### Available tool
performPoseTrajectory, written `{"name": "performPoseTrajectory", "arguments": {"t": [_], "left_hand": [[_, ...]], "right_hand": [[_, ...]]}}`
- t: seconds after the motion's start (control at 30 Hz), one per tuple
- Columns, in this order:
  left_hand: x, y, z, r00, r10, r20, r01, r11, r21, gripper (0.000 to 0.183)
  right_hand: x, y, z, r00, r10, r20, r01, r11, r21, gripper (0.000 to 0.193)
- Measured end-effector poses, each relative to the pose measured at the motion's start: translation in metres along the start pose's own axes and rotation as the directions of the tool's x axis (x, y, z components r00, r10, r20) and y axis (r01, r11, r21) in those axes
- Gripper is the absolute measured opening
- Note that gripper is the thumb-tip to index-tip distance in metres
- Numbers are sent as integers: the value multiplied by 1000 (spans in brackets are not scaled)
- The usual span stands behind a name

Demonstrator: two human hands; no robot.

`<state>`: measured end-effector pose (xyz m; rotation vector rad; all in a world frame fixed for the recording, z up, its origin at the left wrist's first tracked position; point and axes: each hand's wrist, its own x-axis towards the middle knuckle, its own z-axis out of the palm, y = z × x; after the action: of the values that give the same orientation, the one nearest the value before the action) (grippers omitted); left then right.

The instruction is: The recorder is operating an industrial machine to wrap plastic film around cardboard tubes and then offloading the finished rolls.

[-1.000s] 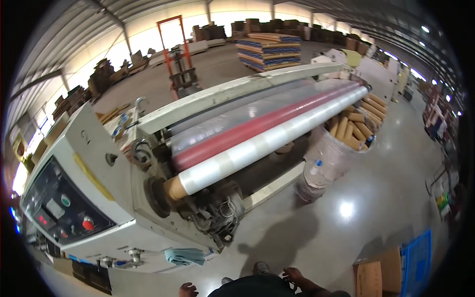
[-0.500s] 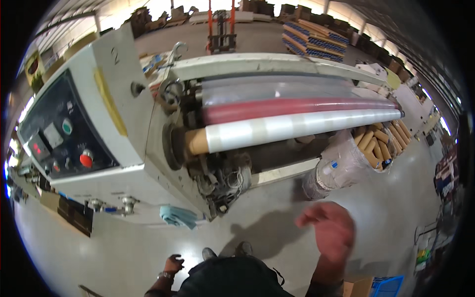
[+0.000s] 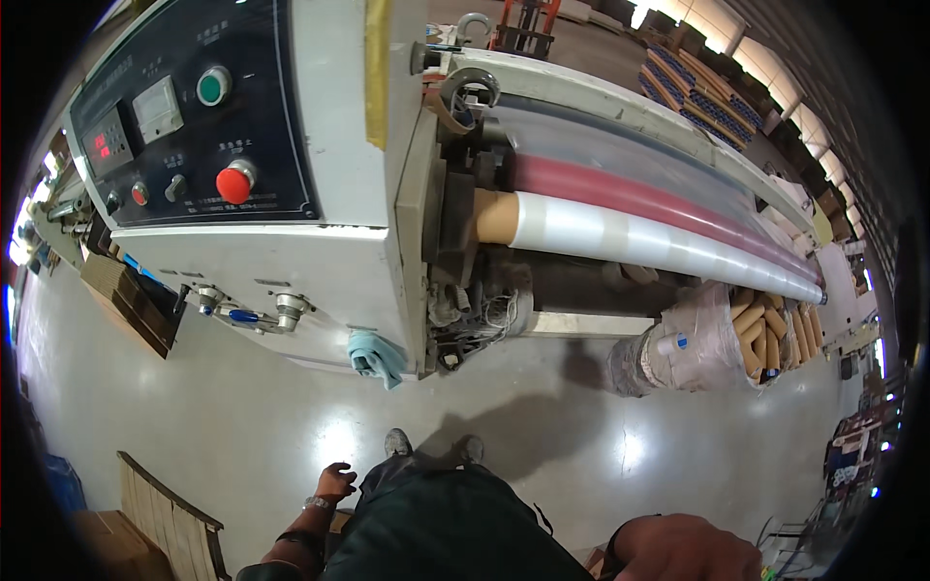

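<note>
My left hand point(image 3: 336, 481) hangs beside my left hip with its fingers loosely apart and nothing in them. My right hand point(image 3: 688, 550) is low at the bottom edge, its fingers hidden. Before me stands a pale machine cabinet point(image 3: 262, 281) with a dark control panel point(image 3: 300, 174). The panel carries a red push button point(image 3: 234, 182), a green button point(image 3: 213, 87) and a lit red display point(image 3: 102, 145). To the right, a white film roll point(image 3: 639, 237) sits on a cardboard core point(image 3: 496, 217), in front of a red roller point(image 3: 630, 198). Neither hand touches the machine.
A plastic-wrapped bin point(image 3: 688, 339) of cardboard tubes point(image 3: 760, 334) stands under the roll's far end. Below the cabinet's valves point(image 3: 289, 308) hangs a blue-green cloth point(image 3: 376, 356). A wooden pallet point(image 3: 170, 513) lies at lower left, with flattened cartons point(image 3: 126, 300) beyond.
My view has swung left, so the control panel appears larger and nearer. My right hand has dropped from its raised place to the lower edge. The left hand stays at my side.
</note>
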<state>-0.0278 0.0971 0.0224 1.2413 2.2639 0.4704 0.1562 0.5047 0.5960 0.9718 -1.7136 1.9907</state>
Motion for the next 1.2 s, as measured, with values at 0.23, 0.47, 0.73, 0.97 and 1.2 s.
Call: {"name": "performPoseTrajectory", "arguments": {"t": [0.23, 0.47, 0.73, 0.97, 1.2], "left_hand": [[18, -8, -8, 998, 49, -29, -48, 998, 33, 29], [22, -52, -9, 989, 134, -56, -133, 991, 30, 27], [21, -137, 19, 997, 74, 3, -73, 986, -149, 32], [54, -84, -47, 752, -625, 210, 566, 448, -692, 32], [77, -51, -74, 737, -642, 211, 524, 346, -778, 41]], "right_hand": [[7, 33, -1, 978, -1, 211, -29, 990, 140, 23], [-68, 126, 15, 822, 554, -131, -543, 833, 107, 59], [-118, 187, 51, 614, 763, -203, -667, 639, 382, 56], [-124, 203, 59, 587, 770, -249, -670, 635, 386, 56], [-136, 212, 38, 546, 815, -194, -686, 568, 455, 52]]}}
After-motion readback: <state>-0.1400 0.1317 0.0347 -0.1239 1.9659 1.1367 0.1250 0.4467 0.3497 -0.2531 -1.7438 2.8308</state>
